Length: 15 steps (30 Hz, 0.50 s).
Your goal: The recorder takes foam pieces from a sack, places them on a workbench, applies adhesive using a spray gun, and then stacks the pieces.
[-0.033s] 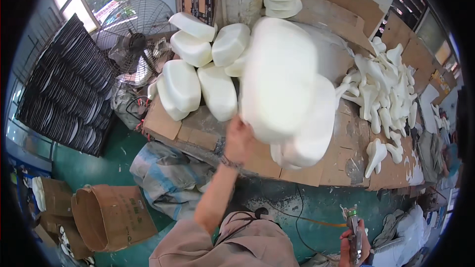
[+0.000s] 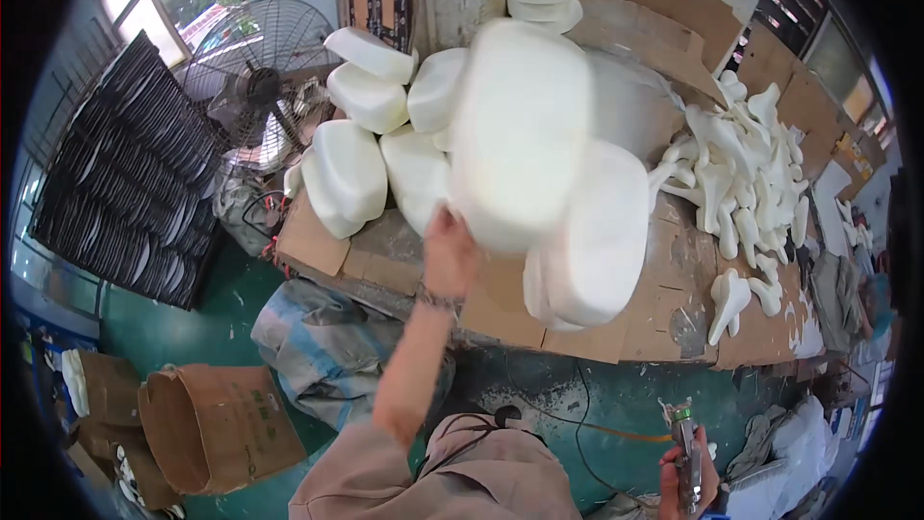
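Beyond gripping left hand [image 2: 449, 255], white block [image 2: 525, 125]

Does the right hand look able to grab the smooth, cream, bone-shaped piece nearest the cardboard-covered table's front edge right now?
Probably not: the right hand grips a silver metal tool with a green band, though nothing visible blocks the piece.

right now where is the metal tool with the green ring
In the head view, the metal tool is at the lower right, held in the right hand, below the front edge of the cardboard-covered table.
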Available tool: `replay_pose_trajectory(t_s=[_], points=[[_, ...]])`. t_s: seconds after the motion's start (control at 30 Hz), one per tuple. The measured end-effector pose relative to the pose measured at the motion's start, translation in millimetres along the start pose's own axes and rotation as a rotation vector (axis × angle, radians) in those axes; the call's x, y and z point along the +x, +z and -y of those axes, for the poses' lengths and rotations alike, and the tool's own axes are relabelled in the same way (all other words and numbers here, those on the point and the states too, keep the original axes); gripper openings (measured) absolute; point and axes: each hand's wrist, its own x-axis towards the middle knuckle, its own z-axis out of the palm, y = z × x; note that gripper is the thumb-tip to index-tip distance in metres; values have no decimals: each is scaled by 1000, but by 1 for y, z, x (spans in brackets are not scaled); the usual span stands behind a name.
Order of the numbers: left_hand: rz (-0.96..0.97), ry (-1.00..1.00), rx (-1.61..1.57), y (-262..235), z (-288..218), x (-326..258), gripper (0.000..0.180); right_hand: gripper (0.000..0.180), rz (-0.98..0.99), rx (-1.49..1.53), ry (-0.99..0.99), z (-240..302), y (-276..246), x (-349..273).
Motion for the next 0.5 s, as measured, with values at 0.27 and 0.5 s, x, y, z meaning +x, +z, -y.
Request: replay_pose_trajectory(t_s=[0.27,0.5], points=[[-125,-190,610,-23,45,68,40,44,-62,-11,-53,13,16,4],[177,-572,666,31,82,-65,84,49,-95,-2,67,13,23,6]])
